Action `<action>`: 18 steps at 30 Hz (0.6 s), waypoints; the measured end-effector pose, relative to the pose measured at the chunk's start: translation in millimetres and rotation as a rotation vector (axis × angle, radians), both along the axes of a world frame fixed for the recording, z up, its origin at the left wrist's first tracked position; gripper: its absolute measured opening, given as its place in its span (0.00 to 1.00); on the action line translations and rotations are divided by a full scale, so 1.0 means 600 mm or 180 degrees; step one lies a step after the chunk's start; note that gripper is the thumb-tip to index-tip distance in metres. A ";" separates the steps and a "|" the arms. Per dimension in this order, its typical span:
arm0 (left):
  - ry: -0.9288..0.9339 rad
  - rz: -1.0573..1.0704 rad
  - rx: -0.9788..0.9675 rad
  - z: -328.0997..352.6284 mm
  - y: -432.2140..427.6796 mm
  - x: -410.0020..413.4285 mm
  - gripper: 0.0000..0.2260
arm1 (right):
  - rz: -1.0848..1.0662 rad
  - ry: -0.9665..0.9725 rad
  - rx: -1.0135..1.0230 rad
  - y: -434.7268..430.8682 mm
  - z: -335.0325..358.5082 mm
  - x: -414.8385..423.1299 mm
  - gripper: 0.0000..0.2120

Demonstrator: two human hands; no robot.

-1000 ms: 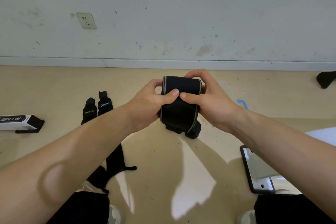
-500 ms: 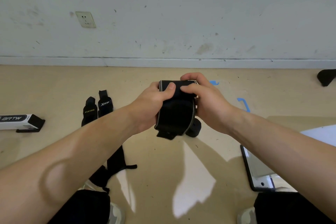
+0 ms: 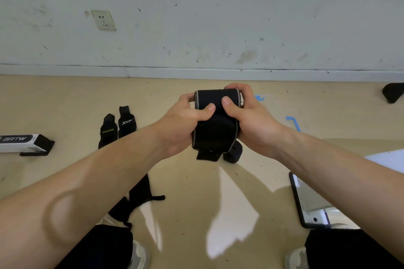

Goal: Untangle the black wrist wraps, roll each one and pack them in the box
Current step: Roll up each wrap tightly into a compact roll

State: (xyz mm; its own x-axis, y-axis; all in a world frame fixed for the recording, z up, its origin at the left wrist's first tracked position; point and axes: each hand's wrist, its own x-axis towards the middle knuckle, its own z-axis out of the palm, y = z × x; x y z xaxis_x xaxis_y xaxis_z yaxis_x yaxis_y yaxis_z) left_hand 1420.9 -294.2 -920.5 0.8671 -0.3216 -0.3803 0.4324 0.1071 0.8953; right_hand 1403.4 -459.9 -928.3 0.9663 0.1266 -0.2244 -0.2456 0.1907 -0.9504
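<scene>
We hold wrist wrap (image 3: pixel 216 131) mid-air over floor (image 3: pixel 196 192). L hand (image 3: pixel 182 125) + R hand (image 3: pixel 253 124) both grip it: fingers curled round sides, thumbs pressing front. Loose end hangs below. Rolled wrap (image 3: pixel 234 153) on floor just beneath. Spare wraps (image 3: pixel 118 129) lie to L, box (image 3: pixel 20 143) further L, well apart.

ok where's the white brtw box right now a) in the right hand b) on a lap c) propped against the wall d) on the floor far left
d: the white box lies on the floor at the far left, and both the left hand and the right hand grip the black wrist wrap instead.
</scene>
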 end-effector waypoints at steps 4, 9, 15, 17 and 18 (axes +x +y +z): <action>0.0086 -0.0182 -0.0091 -0.002 0.000 0.001 0.23 | 0.0071 -0.0237 -0.0354 -0.005 -0.006 0.000 0.12; 0.0146 -0.0074 -0.0040 0.004 -0.005 -0.004 0.26 | 0.0168 -0.0438 -0.0542 -0.004 -0.010 -0.004 0.15; -0.0152 0.0080 0.0060 0.000 -0.004 -0.006 0.17 | 0.0095 -0.0180 -0.0267 0.000 -0.008 -0.006 0.20; -0.0250 0.0068 0.0121 0.002 -0.003 -0.005 0.17 | 0.0058 -0.0025 -0.0156 0.002 -0.008 -0.005 0.18; -0.0302 0.0057 0.0163 0.002 -0.003 -0.004 0.17 | 0.0046 0.0055 -0.0108 0.003 -0.007 -0.005 0.15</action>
State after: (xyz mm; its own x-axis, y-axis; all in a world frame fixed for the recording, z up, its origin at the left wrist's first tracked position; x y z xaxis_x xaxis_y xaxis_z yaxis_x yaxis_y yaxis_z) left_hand 1418.5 -296.1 -919.5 0.9055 -0.2880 -0.3117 0.3437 0.0671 0.9367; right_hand 1400.2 -458.0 -932.6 0.9603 0.1325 -0.2453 -0.2645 0.1548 -0.9519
